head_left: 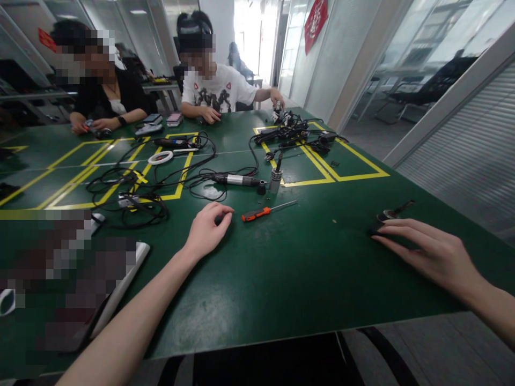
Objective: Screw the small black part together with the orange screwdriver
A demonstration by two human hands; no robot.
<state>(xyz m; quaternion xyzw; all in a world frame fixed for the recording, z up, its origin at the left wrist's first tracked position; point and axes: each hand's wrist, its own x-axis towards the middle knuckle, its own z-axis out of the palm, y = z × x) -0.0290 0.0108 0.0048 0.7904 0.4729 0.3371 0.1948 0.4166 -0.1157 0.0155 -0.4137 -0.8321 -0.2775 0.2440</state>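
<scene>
Green table (306,268), yellow-taped, carried a tangle of black cables (129,194) at its left. Right hand (426,249) lay near the right edge, fingers stretched flat, tips touching a small dark part (378,221); left hand (207,231) sat mid-table, fingers loosely curled, grasp impossible to tell. Orange-handled screwdriver (261,213) lay just right of the left hand
</scene>
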